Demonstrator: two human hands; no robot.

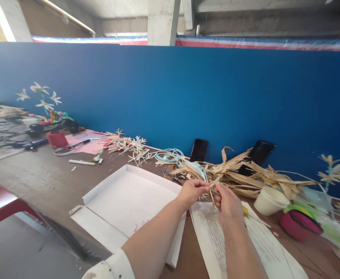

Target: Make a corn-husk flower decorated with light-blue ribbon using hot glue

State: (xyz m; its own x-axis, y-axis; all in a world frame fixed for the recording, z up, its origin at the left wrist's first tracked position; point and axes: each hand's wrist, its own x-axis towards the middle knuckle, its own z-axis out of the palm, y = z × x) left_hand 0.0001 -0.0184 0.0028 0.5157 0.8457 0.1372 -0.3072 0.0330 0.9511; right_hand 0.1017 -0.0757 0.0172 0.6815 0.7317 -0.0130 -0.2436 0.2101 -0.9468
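One strip point(213, 184) sits between the left hand point(193, 192) and right hand point(228, 201), both pinched closed on it, short of the desk point(42, 166)'s back edge; its long axis I can't make out from here.

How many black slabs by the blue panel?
2: a left slab beside the pale-blue strips, and a right slab behind the dried husks, partly covered by them. More could be hidden under the husks.
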